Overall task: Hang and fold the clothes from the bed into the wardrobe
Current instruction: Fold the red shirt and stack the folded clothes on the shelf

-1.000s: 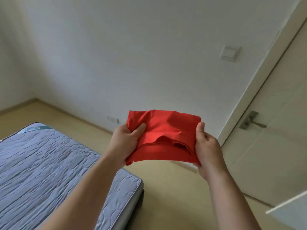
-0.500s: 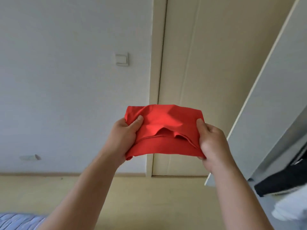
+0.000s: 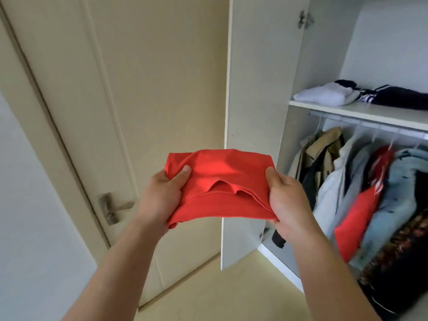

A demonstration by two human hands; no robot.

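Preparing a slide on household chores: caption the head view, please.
Left hand and right hand grip a folded red garment in front of the open wardrobe, whose shelf holds folded clothes.

Room up high on the shelf (image 3: 359, 113), none down low.
The open wardrobe door (image 3: 254, 89) stands in the middle of the frame like a wall. Right of it, the shelf at the upper right has lots of air above the folded clothes (image 3: 324, 96). Under the shelf, hanging clothes (image 3: 382, 193) fill the space, packed close together.

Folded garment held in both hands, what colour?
The folded garment is plain red, seen in head view.
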